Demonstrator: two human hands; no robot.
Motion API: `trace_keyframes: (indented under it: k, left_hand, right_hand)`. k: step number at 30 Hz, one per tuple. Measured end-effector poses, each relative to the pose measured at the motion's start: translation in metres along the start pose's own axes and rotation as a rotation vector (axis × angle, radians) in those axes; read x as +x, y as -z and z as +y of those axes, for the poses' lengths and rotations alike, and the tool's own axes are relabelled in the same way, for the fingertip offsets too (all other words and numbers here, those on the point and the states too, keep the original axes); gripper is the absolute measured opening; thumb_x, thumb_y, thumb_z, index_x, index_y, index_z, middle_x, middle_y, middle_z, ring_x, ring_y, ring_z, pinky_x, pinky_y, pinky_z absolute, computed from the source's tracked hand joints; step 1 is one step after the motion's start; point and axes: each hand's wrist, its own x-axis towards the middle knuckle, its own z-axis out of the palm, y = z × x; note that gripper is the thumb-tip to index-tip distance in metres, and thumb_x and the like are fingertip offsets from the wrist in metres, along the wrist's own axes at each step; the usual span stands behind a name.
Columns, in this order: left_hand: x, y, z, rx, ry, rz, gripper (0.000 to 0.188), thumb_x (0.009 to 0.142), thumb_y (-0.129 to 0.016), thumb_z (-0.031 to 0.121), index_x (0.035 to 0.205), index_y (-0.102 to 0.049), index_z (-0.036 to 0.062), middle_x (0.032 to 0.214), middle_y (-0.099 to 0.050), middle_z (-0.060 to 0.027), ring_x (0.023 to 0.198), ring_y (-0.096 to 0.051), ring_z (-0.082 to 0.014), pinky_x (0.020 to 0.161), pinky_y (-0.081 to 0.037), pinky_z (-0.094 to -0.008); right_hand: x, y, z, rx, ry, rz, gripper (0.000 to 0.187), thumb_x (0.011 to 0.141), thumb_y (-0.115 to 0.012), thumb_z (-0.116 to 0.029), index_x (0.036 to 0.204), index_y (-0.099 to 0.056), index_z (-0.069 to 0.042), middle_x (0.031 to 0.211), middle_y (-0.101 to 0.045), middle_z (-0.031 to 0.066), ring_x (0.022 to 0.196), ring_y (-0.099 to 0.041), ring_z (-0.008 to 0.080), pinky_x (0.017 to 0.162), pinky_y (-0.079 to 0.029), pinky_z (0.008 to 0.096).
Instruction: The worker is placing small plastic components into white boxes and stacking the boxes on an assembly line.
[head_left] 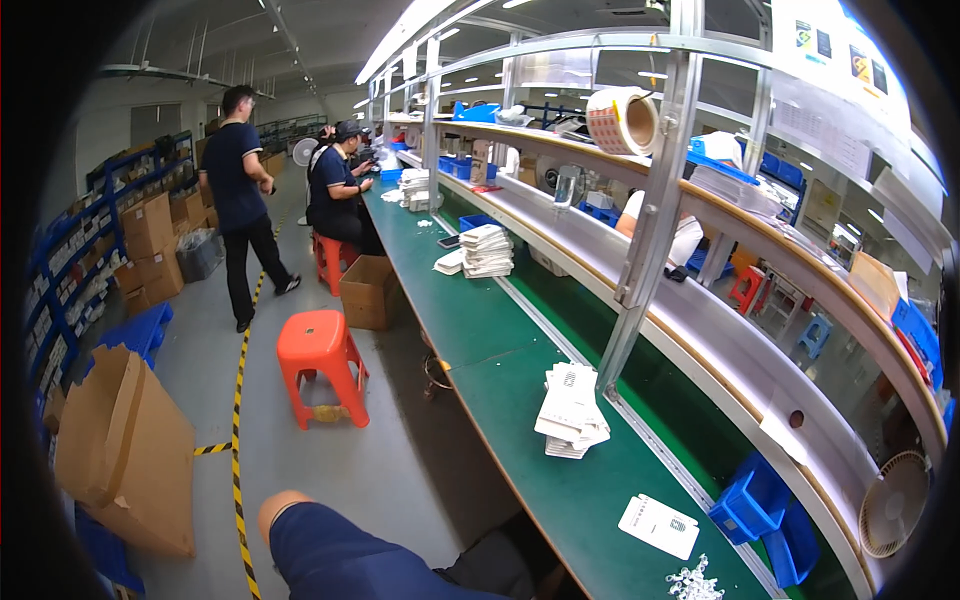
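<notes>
Green worktop (500,395) is flanked by a grey floor (410,470) and metal-framed shelving (655,190). At the lower edge only navy clothing (370,555) and a patch of bare skin are shown; the left hand and the right hand are both left outside the picture, so it cannot be told how far either grip is spread or whether anything is held. To the right of the clothing, on the near worktop, white cards (658,525) are laid flat, printed with small lettering and a dark mark, too small to be read. Just beside them, small white pieces (693,582) are heaped, with 2 blue bins (740,508) farther right. Ahead, a card stack (570,405) is piled unevenly, similarly printed; above it, a label roll (607,120) is mounted, its red-and-white print illegible.
</notes>
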Motion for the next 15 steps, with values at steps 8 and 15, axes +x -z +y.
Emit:
trace_keyframes:
  k: [8,15]
  left_hand:
    - [0.008,-0.001,0.006,0.08,-0.065,-0.045,0.014,0.07,-0.054,0.007,0.081,-0.06,0.0023,0.071,-0.06,-0.0029,0.065,-0.054,-0.0132,0.056,-0.043,-0.0309]
    - [0.021,0.013,0.023,0.179,-0.121,-0.083,0.013,0.07,-0.054,0.007,0.08,-0.06,0.0016,0.07,-0.06,-0.0034,0.064,-0.054,-0.0133,0.055,-0.042,-0.0313]
  right_hand:
    - [-0.001,-0.003,0.002,-0.036,-0.038,0.002,0.011,0.077,-0.061,-0.017,0.084,-0.061,-0.008,0.077,-0.064,0.0125,0.068,-0.059,0.0247,0.063,-0.046,0.0326]
    - [0.006,-0.004,0.006,-0.063,-0.051,0.027,0.011,0.078,-0.061,-0.017,0.084,-0.061,-0.007,0.077,-0.064,0.0128,0.068,-0.059,0.0247,0.063,-0.046,0.0327]
